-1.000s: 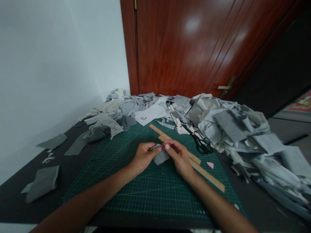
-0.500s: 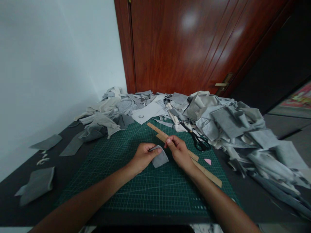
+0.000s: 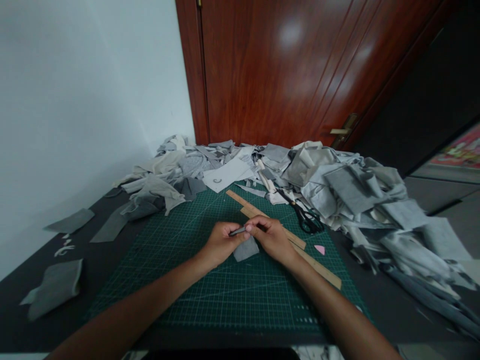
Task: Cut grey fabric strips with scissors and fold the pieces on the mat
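Note:
A small grey fabric piece hangs from my two hands over the green cutting mat. My left hand pinches its upper left edge between thumb and fingers. At the upper right edge, my right hand is closed on the same piece, the thumbs nearly meeting. The top edge looks folded over, dark along the fold. Behind and under my right hand lie two wooden rulers, partly hidden by that hand and forearm.
Black-handled scissors and a pink tailor's chalk lie to the right. Heaped grey and white fabric scraps line the back and right. A white paper lies at the mat's far edge. Folded grey cloth sits at left.
My right hand has moved left and down onto the fabric piece and now grips its top edge beside my left hand. The left hand stays nearly in place.

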`<state>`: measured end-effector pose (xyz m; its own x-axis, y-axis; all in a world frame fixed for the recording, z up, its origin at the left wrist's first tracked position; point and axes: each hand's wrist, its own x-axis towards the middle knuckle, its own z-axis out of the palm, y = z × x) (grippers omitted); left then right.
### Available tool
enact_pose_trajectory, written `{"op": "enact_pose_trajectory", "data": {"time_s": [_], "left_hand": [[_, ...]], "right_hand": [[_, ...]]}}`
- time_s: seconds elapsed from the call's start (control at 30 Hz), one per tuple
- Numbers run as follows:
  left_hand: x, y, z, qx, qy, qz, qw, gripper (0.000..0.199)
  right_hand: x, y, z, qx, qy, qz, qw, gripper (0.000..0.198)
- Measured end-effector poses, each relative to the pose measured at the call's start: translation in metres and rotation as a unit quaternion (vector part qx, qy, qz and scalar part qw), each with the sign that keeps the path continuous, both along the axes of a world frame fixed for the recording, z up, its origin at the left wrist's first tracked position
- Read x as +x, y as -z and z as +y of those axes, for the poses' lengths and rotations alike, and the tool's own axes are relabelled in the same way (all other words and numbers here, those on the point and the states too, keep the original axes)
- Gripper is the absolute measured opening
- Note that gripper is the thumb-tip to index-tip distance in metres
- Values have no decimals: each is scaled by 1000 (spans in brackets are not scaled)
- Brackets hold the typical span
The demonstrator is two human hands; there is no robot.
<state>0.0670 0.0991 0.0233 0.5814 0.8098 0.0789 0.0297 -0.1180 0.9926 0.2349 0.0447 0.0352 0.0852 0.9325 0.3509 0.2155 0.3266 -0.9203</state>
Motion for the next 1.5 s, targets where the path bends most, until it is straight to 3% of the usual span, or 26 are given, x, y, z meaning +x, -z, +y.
{"op": "enact_pose_trajectory", "data": {"time_s": [0.23,0.53,0.9,1.13,1.3,1.5], "left_hand": [[0,-2,0,26,10,36,999,58],[0,-3,0,-4,20,15,1000,43],[0,-2,2,2,17,-5,1000,52],[1,0,1,5,7,7,1000,53],[3,4,2,-26,-24,-64,997,47],[1,1,4,1,-86,-82,993,44]], "right_hand": [[-7,1,-5,19,9,-35,999,24],[-6,6,0,18,106,15,994,37],[-8,-1,-2,-11,35,5,999,22],[-7,2,-4,9,19,-18,1000,18],[-8,2,-4,0,46,14,999,25],[-11,0,-4,-51,15,76,996,38]]}}
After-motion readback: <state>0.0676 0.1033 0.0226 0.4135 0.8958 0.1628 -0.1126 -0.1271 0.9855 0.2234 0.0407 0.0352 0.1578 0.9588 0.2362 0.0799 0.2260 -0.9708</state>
